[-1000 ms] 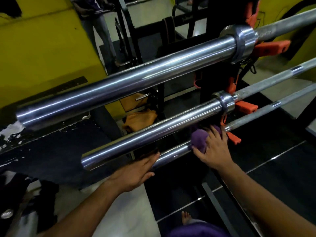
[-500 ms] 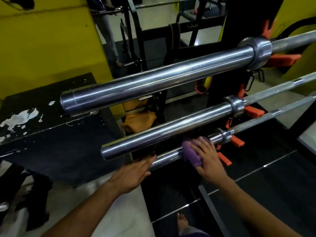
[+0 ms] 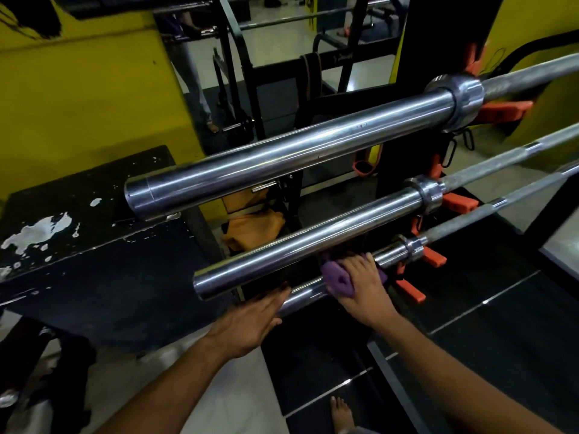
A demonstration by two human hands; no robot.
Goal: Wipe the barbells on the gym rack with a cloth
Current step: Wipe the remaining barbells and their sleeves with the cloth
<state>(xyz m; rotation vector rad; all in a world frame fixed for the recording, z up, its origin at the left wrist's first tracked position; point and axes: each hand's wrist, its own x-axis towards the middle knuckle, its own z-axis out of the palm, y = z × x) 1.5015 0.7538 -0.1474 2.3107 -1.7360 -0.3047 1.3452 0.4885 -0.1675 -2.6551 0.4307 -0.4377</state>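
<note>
Head view: purple cloth (image 3: 338, 278) wrapped round the lowest barbell (image 3: 388, 255) on the rack.
Right hand (image 3: 365, 288) grasps the cloth mid-sleeve; left hand (image 3: 250, 322), fingers straight, touches the sleeve's near end.

a yellow wall (image 3: 78, 98) fills the left side, with more yellow at the far right. below it sits a black block (image 3: 94, 270) with chipped white patches on top. the floor (image 3: 225, 399) is pale near the bottom, and dark panels (image 3: 501, 333) with bright seams lie to the right. black gym frames (image 3: 250, 73) stand behind, beside what may be orange fabric (image 3: 253, 227).
</note>
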